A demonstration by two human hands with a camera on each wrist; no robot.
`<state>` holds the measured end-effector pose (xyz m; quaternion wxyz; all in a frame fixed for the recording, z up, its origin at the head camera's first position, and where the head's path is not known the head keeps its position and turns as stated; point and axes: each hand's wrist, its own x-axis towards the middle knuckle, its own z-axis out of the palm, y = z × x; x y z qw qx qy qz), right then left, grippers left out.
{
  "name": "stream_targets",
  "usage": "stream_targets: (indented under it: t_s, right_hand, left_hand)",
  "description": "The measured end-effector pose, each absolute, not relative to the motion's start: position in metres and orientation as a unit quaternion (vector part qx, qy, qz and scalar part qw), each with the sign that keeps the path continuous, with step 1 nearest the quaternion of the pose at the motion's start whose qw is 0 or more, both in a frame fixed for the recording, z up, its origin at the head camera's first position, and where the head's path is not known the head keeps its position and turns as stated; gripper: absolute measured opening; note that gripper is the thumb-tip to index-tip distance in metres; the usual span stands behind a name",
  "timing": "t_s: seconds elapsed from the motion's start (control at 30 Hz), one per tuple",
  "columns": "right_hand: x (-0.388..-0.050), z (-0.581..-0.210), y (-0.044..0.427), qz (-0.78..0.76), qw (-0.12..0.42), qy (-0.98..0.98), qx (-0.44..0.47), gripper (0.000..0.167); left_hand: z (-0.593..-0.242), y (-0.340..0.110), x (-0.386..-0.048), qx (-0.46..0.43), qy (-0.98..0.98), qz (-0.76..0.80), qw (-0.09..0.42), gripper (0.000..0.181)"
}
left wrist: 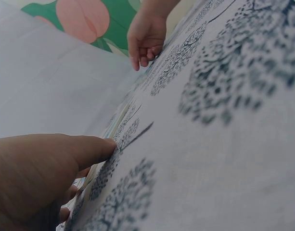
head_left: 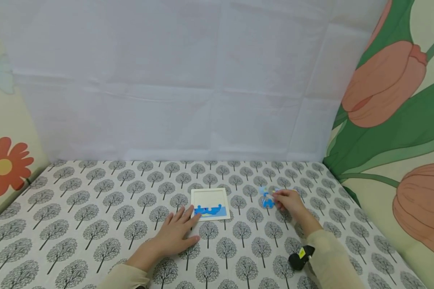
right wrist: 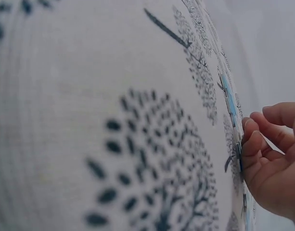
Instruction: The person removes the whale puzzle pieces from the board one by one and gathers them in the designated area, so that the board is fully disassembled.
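Observation:
A small white square frame [head_left: 228,208] lies flat on the cloth, with joined blue jigsaw pieces [head_left: 211,210] along its near side. My left hand [head_left: 175,233] rests with fingers spread, its fingertips at the frame's near left corner. To the right of the frame lie several loose blue and light-blue jigsaw pieces [head_left: 267,203]. Over these pieces is my right hand [head_left: 289,202], fingers bent and fingertips down among them. In the right wrist view, the right hand's fingers [right wrist: 253,144] hide whether a piece is pinched between them.
A white cloth printed with dark trees [head_left: 123,233] covers the table. Behind it hangs a white sheet [head_left: 166,80]. Walls with painted flowers [head_left: 387,88] stand at both sides. A black device with a yellow label [head_left: 301,257] is at the right wrist.

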<state>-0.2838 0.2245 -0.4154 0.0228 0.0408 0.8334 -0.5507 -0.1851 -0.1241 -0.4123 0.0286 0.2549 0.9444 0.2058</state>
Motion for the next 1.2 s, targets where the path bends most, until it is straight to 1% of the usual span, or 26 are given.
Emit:
stream_targets:
  t_s: [0.3,0.47,0.73,0.9,1.03,1.2]
  right_hand:
    - [-0.283,-0.404,0.214,-0.537,0.027,0.843,0.033,0.02]
    - [-0.282,-0.399,0.197,-0.541,0.047,0.84,0.005,0.02]
    - [-0.278,-0.388,0.166,-0.536,0.058,0.841,-0.039,0.023]
    - [-0.279,-0.39,0.152,-0.531,0.069,0.842,-0.071,0.024]
    - [-0.278,-0.393,0.144,-0.537,0.081,0.836,-0.077,0.024]
    - [-0.278,-0.398,0.136,-0.532,0.082,0.838,-0.086,0.023]
  left_hand:
    - [-0.411,-0.124,-0.185,0.254,0.944,0.207,0.033,0.061]
    - [-0.411,-0.125,-0.185,0.252,0.944,0.209,0.035,0.062]
    - [-0.413,-0.124,-0.187,0.25,0.945,0.206,0.039,0.061]
    - [-0.412,-0.125,-0.186,0.251,0.945,0.209,0.035,0.061]
    - [-0.412,-0.125,-0.186,0.254,0.944,0.207,0.033,0.062]
    - [-0.413,-0.124,-0.187,0.256,0.944,0.208,0.031,0.062]
